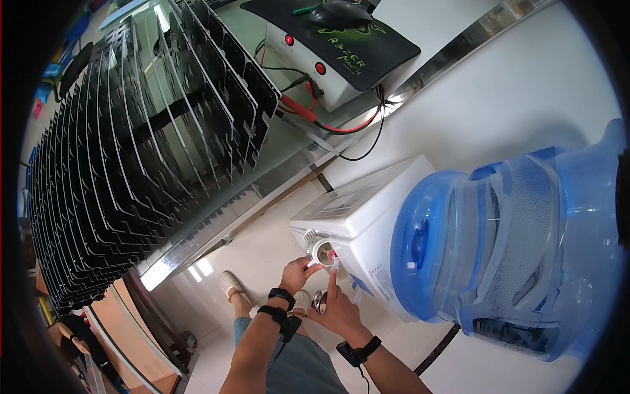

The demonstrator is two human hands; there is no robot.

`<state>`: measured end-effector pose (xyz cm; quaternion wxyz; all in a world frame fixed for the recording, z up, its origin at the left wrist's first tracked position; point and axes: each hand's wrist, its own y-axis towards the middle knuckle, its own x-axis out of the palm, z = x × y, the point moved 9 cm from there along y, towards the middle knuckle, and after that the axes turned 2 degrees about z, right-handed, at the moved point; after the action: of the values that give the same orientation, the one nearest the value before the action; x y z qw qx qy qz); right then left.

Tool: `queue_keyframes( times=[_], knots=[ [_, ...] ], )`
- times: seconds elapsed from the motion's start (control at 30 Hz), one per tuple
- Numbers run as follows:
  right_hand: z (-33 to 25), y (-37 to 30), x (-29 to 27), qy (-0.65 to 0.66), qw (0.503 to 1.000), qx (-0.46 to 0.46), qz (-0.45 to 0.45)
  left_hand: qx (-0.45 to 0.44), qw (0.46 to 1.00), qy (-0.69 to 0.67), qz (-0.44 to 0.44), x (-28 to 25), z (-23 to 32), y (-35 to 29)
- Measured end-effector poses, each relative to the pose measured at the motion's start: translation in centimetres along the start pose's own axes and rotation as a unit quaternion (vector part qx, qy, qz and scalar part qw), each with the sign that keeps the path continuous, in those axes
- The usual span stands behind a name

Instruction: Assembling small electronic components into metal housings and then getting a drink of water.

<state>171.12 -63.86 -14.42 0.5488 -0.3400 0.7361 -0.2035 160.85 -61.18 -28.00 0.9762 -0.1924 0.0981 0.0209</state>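
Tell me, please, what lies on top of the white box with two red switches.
A black mouse pad lies on the white box, bearing a black mouse and a small green item. The pad covers the box's top, hiding it.

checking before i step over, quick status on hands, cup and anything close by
Left hand gripping white cup at water dispenser. Right hand holding shiny round lid-like piece, index finger extended. Blue water bottle right of both hands.
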Motion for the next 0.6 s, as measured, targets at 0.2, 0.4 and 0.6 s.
queue_keyframes(
  times=[0.2,0.4,0.6],
  knots=[
    [0.23,0.03,0.13,0.003,1.000,0.000,0.000,0.000,1.000,-0.008,0.001,-0.14,0.65,-0.11],
    [0.26,0.05,0.27,0.002,1.000,-0.005,0.004,-0.021,0.999,0.023,-0.024,0.09,-0.05,-0.07],
    [0.47,0.11,0.43,0.006,1.000,-0.004,-0.003,-0.028,0.999,0.011,-0.028,0.19,-0.09,-0.04]
  ],
)
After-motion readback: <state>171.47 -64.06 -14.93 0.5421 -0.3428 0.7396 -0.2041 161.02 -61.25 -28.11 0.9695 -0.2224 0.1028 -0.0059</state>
